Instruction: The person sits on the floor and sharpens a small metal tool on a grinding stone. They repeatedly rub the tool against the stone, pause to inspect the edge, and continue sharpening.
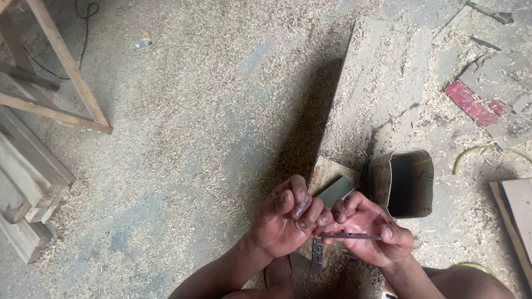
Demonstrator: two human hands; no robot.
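Beside the open metal tin (403,182), just to its left, both my hands work low over the sawdust-covered floor (194,138). My right hand (370,228) lies palm up, its fingers curled lightly, and a thin dark metal rod (349,236) rests across the palm, pinched under my thumb at the end nearer the tin. My left hand (285,221), further from the tin, is loosely clenched, its fingertips meeting the rod's other end, with a small dark piece held between the thumb and forefinger; what that piece is I cannot tell. Under my hands, touching the tin's left side, a flat scrap of board (328,169) carries a grey rectangular block (335,191), and a narrow perforated metal strip (317,254) hangs below my fingers. From the tin's upper edge a long wide plank (382,77) runs away, its left edge casting a dark shadow. Far left of the tin, wooden frame legs (66,72) and stacked timbers (27,182) line the floor's edge, leaving a broad open stretch of shavings between them and my hands. Right of the tin lie a red flat piece (471,103), a curved green hose (476,150) and another board's corner (518,210), so that side is tighter.
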